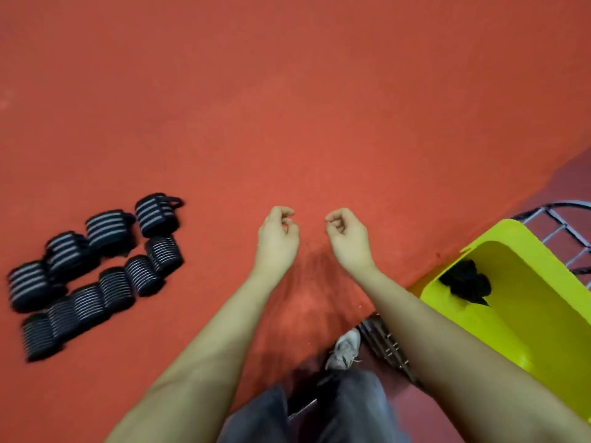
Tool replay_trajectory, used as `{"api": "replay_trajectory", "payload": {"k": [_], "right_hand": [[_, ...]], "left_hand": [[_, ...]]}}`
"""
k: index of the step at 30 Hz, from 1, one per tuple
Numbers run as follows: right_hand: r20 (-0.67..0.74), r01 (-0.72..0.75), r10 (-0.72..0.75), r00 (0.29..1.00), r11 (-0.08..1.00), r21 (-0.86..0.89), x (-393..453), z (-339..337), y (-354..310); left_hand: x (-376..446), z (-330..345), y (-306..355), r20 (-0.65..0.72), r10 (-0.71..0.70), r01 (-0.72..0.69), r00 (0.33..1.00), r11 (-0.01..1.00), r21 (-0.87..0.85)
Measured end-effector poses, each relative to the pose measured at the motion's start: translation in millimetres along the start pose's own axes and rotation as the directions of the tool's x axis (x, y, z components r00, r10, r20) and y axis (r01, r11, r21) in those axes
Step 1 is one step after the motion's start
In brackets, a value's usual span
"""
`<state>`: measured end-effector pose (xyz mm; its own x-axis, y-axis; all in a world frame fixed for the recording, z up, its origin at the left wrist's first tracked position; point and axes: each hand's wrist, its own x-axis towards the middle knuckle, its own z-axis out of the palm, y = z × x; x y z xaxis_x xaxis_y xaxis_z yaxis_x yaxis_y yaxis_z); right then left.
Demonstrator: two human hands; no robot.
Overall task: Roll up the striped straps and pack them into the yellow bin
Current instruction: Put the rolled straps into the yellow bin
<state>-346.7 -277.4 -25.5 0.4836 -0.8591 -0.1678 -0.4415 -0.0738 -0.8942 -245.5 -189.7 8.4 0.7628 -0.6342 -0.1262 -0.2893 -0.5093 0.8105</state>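
Note:
Several rolled black straps with grey stripes (96,270) lie in two rows on the red surface (287,107) at the left. The yellow bin (499,231) stands at the right edge, with one dark bundle (465,281) inside against its near wall. My left hand (277,233) and my right hand (347,236) hover side by side over the middle of the red surface, between the straps and the bin. The fingers of both hands are curled in and hold nothing.
A grey metal rack (563,225) shows behind the bin. Below the surface's edge I see grey trousers (335,410), a pale shoe (345,348) and a dark metal frame (387,343).

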Motion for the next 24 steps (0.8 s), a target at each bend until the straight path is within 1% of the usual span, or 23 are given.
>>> {"api": "replay_trajectory", "payload": {"k": [2, 6, 9, 12, 14, 16, 19, 21, 24], "right_hand": [[0.086, 0.021, -0.02, 0.996, 1.0, -0.008, -7.4, 46.4, -18.4], [0.216, 0.029, -0.024, 0.976, 0.999, -0.017, -26.6, 136.0, -53.2], [0.319, 0.033, -0.017, 0.948, 0.998, -0.047, -36.8, 195.7, -69.7], [0.411, 0.058, -0.008, 0.911, 0.992, -0.109, -40.4, 244.3, -80.3], [0.456, 0.086, 0.005, 0.89, 0.98, -0.18, -38.3, 272.5, -80.9], [0.479, 0.079, 0.053, 0.876, 0.965, -0.251, -33.2, 297.4, -77.7], [0.504, 0.039, 0.145, 0.851, 0.941, -0.337, -24.5, 331.6, -68.9], [0.49, 0.046, 0.169, 0.855, 0.917, -0.397, -20.8, 350.4, -63.7], [0.433, 0.056, 0.19, 0.881, 0.868, -0.494, -15.6, 369.9, -57.6]], "left_hand": [[-2.0, -45.7, -32.4, -0.04, -0.056, 0.057, 0.998, 0.998, 0.01], [-9.5, -126.0, -97.1, -0.109, -0.163, 0.168, 0.981, 0.985, 0.036], [-7.3, -171.2, -141.9, -0.096, -0.213, 0.221, 0.972, 0.971, 0.091], [9.1, -205.9, -187.4, -0.06, -0.242, 0.249, 0.968, 0.931, 0.266], [23.1, -221.7, -213.7, -0.045, -0.302, 0.291, 0.952, 0.852, 0.435], [35.5, -230.4, -233.8, 0.001, -0.343, 0.276, 0.94, 0.757, 0.592], [50.2, -234.1, -257.1, 0.078, -0.376, 0.216, 0.924, 0.677, 0.703], [56.9, -233.8, -268.9, 0.138, -0.401, 0.172, 0.906, 0.645, 0.744], [61.7, -230.8, -279.3, 0.187, -0.411, 0.137, 0.892, 0.641, 0.755]]}}
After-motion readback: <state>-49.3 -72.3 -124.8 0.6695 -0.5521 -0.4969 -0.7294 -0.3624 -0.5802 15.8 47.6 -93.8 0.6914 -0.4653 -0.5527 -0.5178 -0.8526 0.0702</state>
